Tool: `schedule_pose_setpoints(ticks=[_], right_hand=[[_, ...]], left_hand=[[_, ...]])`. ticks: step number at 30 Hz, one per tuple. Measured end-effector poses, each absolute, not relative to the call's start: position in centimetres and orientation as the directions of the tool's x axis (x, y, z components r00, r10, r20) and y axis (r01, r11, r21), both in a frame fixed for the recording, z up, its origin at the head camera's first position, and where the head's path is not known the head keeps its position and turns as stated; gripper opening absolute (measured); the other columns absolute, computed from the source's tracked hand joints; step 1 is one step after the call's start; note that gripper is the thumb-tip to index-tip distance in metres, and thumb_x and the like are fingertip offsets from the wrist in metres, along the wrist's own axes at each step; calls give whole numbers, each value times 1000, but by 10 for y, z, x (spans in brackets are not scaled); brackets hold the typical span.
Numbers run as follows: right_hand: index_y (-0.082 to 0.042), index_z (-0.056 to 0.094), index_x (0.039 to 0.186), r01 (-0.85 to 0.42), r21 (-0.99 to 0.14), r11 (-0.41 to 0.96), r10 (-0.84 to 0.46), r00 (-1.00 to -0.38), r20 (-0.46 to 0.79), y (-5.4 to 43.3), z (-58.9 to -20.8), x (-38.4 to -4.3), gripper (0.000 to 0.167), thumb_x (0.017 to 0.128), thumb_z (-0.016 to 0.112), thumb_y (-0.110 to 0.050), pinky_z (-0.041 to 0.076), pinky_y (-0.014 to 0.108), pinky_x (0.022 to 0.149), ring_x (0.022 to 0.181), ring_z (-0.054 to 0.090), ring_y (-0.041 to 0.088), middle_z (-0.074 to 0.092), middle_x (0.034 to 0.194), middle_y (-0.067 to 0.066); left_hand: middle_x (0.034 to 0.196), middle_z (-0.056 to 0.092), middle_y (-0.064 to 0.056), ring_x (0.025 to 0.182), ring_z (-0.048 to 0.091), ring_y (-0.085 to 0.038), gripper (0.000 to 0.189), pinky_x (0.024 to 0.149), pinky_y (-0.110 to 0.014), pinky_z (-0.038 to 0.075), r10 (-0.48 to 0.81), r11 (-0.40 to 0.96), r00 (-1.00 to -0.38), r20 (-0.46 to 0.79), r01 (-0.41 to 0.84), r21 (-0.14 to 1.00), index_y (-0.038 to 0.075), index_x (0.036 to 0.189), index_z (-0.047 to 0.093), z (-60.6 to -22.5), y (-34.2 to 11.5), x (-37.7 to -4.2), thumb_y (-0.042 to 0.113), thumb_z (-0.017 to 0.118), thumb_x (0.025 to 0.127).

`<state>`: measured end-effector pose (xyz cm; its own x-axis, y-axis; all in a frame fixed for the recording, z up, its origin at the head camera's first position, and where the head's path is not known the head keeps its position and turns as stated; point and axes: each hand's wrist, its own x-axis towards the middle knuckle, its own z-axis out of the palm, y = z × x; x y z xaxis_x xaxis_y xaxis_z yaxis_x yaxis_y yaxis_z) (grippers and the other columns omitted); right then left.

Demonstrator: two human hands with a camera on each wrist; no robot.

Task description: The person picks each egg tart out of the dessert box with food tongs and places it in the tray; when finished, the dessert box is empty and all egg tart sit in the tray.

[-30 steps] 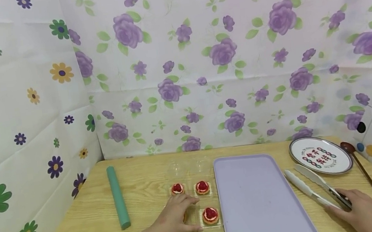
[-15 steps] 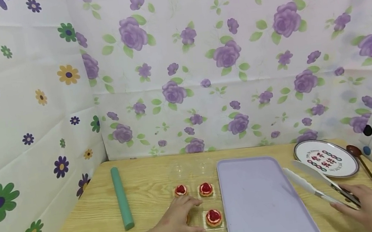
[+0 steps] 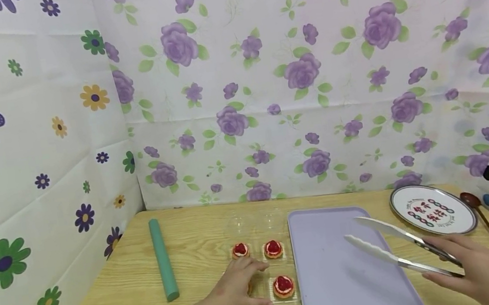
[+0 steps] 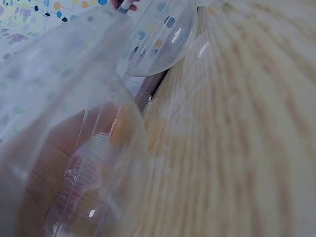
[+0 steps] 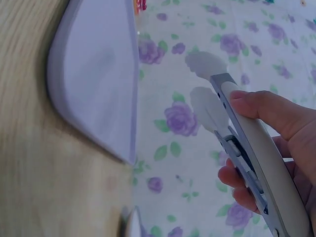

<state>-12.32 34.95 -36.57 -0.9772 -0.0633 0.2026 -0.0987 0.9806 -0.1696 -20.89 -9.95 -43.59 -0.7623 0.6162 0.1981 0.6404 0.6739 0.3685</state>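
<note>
Counter [image 3: 120,297] status: crush and slide risks ahead.
Lavender tray [image 3: 326,259] lies just beside the clear plastic container [image 3: 257,245]. Our left hand [image 3: 229,292] lies over the container, fingers spread, not clenched; exact contact unclear. Our right hand [image 3: 484,266] grips the tongs [image 3: 398,232], tips apart above the tray. Tarts [image 3: 283,287] sit in the container's compartments: three we see, one mostly hidden behind the left hand. We judge: light container could slide if the left hand doesn't steady it; overtight tongs could squash a tart or knock its red topping loose; low tips could snag compartment edges.
</note>
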Motion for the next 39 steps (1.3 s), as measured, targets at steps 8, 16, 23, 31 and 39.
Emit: schedule_pose_setpoints(ticks=[8,16,23,31,39], right_hand=[[-13,64,124,-214,-71,974,-179,-927,330,332,-358,-117,68,70,79,-51,37,21,48,62,47,-5,63,108,2],[-15,65,120,-356,-26,934,-317,-861,398,318,-346,-118,62,69,81,-47,37,19,48,60,43,-13,62,111,-1],[-13,65,119,-558,6,830,-502,-743,442,303,-338,-124,58,70,82,-41,37,14,48,61,38,-17,60,106,-4],[-11,67,116,-683,70,727,-641,-638,426,283,-331,-136,58,72,80,-47,39,12,53,70,44,-13,62,103,-3],[-11,68,114,-730,124,672,-709,-586,392,265,-332,-146,58,76,75,-54,45,16,57,76,54,-2,63,101,-4]], left_hand=[[121,58,8,121,51,-20,75,109,-47,37,616,679,-765,188,636,365,18,131,55,-438,-99,-211,58,75,71],[119,59,7,118,52,-18,73,107,-46,39,622,671,-754,211,653,351,17,130,56,-437,-100,-210,56,76,71],[117,61,7,116,52,-17,72,105,-46,40,631,658,-737,242,674,336,16,129,57,-439,-100,-210,57,75,72],[119,60,6,117,52,-18,71,106,-46,40,625,663,-743,238,667,340,17,129,57,-439,-102,-208,56,75,72],[120,60,7,118,52,-17,72,106,-46,40,627,660,-745,230,664,352,17,130,57,-439,-102,-210,56,75,73]])
